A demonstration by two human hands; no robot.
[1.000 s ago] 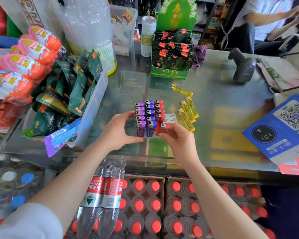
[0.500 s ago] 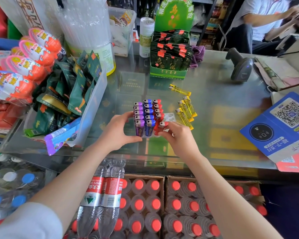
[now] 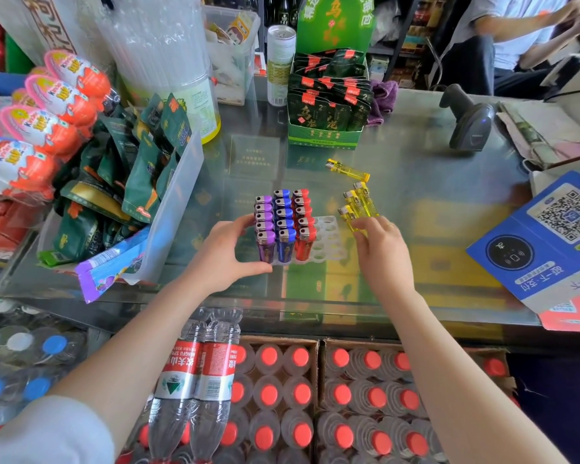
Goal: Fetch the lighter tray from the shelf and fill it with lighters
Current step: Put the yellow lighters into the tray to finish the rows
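Observation:
On the glass counter (image 3: 432, 209) stands a white lighter tray (image 3: 329, 242) with round holes. Its left half holds a purple row (image 3: 264, 216), a blue row (image 3: 283, 212) and a red row (image 3: 302, 212) of upright lighters; the right holes are bare. My left hand (image 3: 221, 256) grips the tray's left side, thumb at the front, fingers against the purple row. To the right lie three yellow lighters (image 3: 362, 202), with another yellow lighter (image 3: 347, 169) farther back. My right hand (image 3: 382, 252) pinches the near end of the closest yellow one.
A clear bin of snack packets (image 3: 178, 195) stands close to the tray's left. A green tea box (image 3: 325, 128) and a barcode scanner (image 3: 466, 122) are behind. A blue QR sign (image 3: 543, 242) lies at the right. Water bottle crates (image 3: 282, 396) sit below the counter edge.
My right hand left the red lighter at the tray's front and moved right onto the nearest yellow lighter. That red lighter now stands in the tray. My left hand stayed put.

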